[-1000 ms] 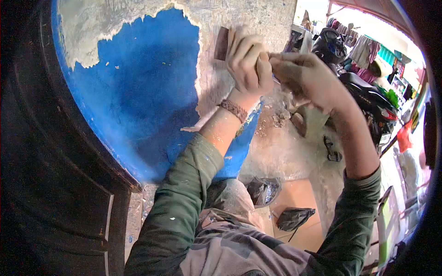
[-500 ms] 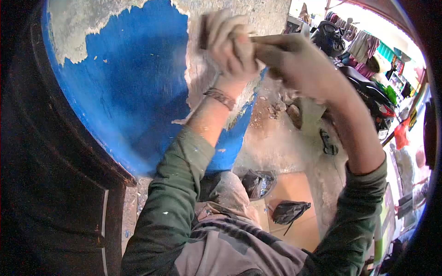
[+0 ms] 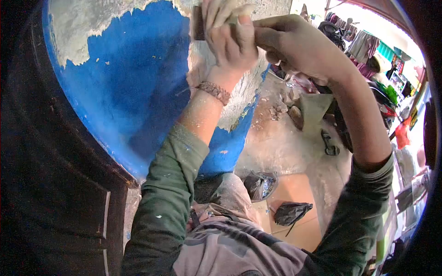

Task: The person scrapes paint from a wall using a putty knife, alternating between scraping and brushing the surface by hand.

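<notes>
At the top of the head view, my left hand (image 3: pixel 232 43), with a bracelet at its wrist, is closed with its fingers pressed over a flat, dark scraper (image 3: pixel 198 23). The scraper's edge lies against the wall (image 3: pixel 133 78), where blue paint borders bare grey plaster. Closed fingers of my right hand (image 3: pixel 294 48) meet the left hand from the right side. They seem to grip the scraper's handle end, which the hands hide.
Dark wooden panelling (image 3: pixel 60 193) stands at the left. Below are a black plastic bag (image 3: pixel 292 212) on floor tiles and another bag (image 3: pixel 260 185) near my leg. Rubble (image 3: pixel 295 115) and a sandal (image 3: pixel 329 142) lie right of the wall. A motorcycle and hanging clothes (image 3: pixel 363 46) are farther back.
Both hands have shifted slightly upward with the scraper, its edge moving a little up and left along the wall. The motion blur on the hands has lessened.
</notes>
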